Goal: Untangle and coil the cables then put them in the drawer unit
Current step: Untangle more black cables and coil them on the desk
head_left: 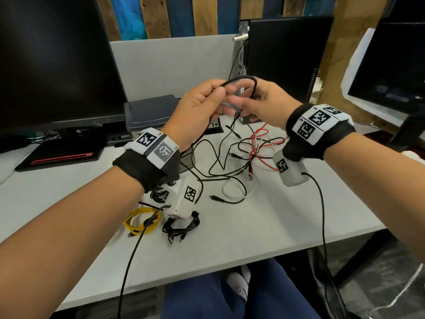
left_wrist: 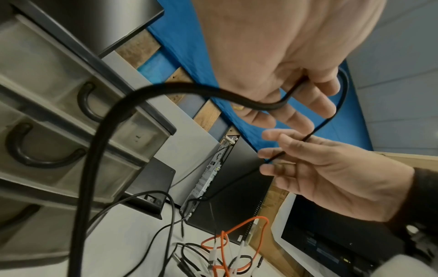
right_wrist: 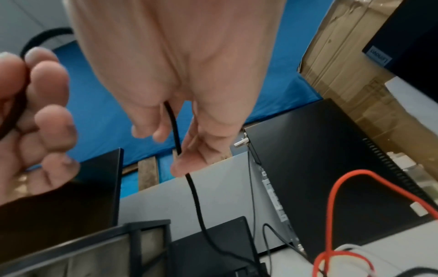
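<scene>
Both hands are raised above the grey desk (head_left: pixel 287 217) with a black cable (head_left: pixel 243 77) looped between them. My left hand (head_left: pixel 207 100) pinches one end of the loop between thumb and fingers (left_wrist: pixel 291 105). My right hand (head_left: pixel 264 102) holds the other side, the cable (right_wrist: pixel 175 135) passing between its curled fingers (right_wrist: pixel 189 150) and hanging down to the desk. Below lies a tangle of black, red and white cables (head_left: pixel 243 157). A coiled yellow cable (head_left: pixel 141 221) and a coiled black cable (head_left: pixel 181 226) lie near the front. The drawer unit (head_left: pixel 149 113) stands behind, its translucent drawers (left_wrist: pixel 47 112) closed.
A large monitor (head_left: pixel 53 65) stands at the left with a black laptop (head_left: pixel 64 155) in front of it. A black computer case (head_left: pixel 287 58) stands behind the tangle and another screen (head_left: pixel 391 72) at the right. A grey divider panel (head_left: pixel 172 65) backs the desk.
</scene>
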Tool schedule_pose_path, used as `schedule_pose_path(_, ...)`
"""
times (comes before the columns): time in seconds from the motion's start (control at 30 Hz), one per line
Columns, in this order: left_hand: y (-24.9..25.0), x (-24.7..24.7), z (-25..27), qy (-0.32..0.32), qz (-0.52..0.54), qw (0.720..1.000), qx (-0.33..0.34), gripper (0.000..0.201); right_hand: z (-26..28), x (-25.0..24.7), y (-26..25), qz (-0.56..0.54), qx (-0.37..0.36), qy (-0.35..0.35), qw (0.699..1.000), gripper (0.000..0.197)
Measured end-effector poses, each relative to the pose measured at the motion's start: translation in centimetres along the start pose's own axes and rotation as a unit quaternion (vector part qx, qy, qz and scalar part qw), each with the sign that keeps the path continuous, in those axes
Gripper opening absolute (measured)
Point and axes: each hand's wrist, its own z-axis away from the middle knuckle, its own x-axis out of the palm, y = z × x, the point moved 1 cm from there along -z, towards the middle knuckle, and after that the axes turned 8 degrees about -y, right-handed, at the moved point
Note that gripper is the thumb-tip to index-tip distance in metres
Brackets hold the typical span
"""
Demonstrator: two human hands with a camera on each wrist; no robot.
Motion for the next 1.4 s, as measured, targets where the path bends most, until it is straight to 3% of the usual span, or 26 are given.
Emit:
schedule_pose_path(0.07, 0.2, 0.0, -0.1, 0.004, 0.012, 1.000, 0.022, 0.025, -0.3, 0.6, -0.2, -0.025, 0.005, -0.006, 1.000, 0.021)
schedule_pose_path(0.23, 0.5, -1.2, -0.6, 0.112, 0.058, 0.991, 0.047, 0.023, -0.1, 2.0, 1.6, 0.024, 0.082, -0.077, 0.993, 0.016)
schedule_pose_path(0.3, 0.2, -1.6, -0.8, 0.156, 0.037, 0.987, 0.016, 0.025, 0.0, 2.1, 1.9, -0.001, 0.087, -0.055, 0.995, 0.020)
schedule_pose_path(0.4, -0.9, -2.0, -1.0, 0.172, -0.073, 0.976, -0.109, 0.024, -0.2, 1.3, 1.2, -0.094, 0.056, 0.051, 0.993, 0.023)
schedule_pose_path(0.47, -1.7, -2.3, -1.0, 0.168, -0.185, 0.951, -0.181, 0.027, -0.2, 0.5, 0.3, -0.123, 0.025, 0.111, 0.986, 0.022)
schedule_pose_path(0.5, -1.6, -2.3, -0.9, 0.171, -0.242, 0.937, -0.188, 0.042, -0.2, 0.2, -0.2, -0.118, 0.009, 0.123, 0.985, 0.021)
schedule_pose_path(0.57, -0.4, -2.1, -0.6, 0.191, -0.373, 0.899, -0.124, 0.072, 0.0, 0.0, -1.2, -0.090, -0.025, 0.115, 0.989, 0.022)
schedule_pose_path(0.6, 0.2, -1.8, -0.6, 0.188, -0.444, 0.873, -0.076, 0.078, 0.1, 0.0, -1.6, -0.070, -0.044, 0.104, 0.991, 0.022)
schedule_pose_path(0.67, 1.2, -1.3, -0.8, 0.132, -0.551, 0.824, -0.023, 0.072, 0.3, 0.3, -2.4, -0.042, -0.088, 0.086, 0.992, 0.022)
schedule_pose_path(0.73, 1.3, -1.0, -1.3, 0.066, -0.587, 0.806, -0.037, 0.056, 0.3, 0.6, -2.8, -0.046, -0.121, 0.082, 0.988, 0.021)
schedule_pose_path(0.83, 1.2, -1.2, -2.0, 0.033, -0.523, 0.851, -0.036, 0.029, 0.4, 1.0, -2.6, -0.055, -0.115, 0.076, 0.989, 0.022)
schedule_pose_path(0.9, 1.3, -1.4, -2.2, 0.044, -0.442, 0.896, -0.016, 0.025, 0.7, 1.4, -2.0, -0.037, -0.091, 0.064, 0.993, 0.024)
schedule_pose_path(1.03, 1.8, -2.5, -2.9, 0.170, -0.258, 0.950, 0.036, 0.023, 1.2, 2.6, -0.3, -0.070, -0.027, 0.039, 0.996, 0.022)
schedule_pose_path(1.13, 2.8, -3.7, -3.7, 0.244, -0.090, 0.961, 0.096, 0.024, 1.3, 3.8, 1.2, -0.085, 0.017, 0.011, 0.996, 0.025)
schedule_pose_path(1.23, 3.7, -4.7, -3.9, 0.287, -0.038, 0.950, 0.114, 0.024, 1.3, 4.6, 2.5, -0.099, 0.042, 0.006, 0.994, 0.024)
schedule_pose_path(1.3, 3.6, -4.9, -3.9, 0.284, -0.053, 0.953, 0.091, 0.025, 1.4, 4.3, 2.5, -0.151, 0.057, 0.019, 0.987, 0.022)
schedule_pose_path(1.4, 2.2, -4.7, -3.6, 0.180, -0.202, 0.960, -0.078, 0.022, 1.7, 3.1, 1.2, -0.304, 0.065, 0.034, 0.950, 0.025)
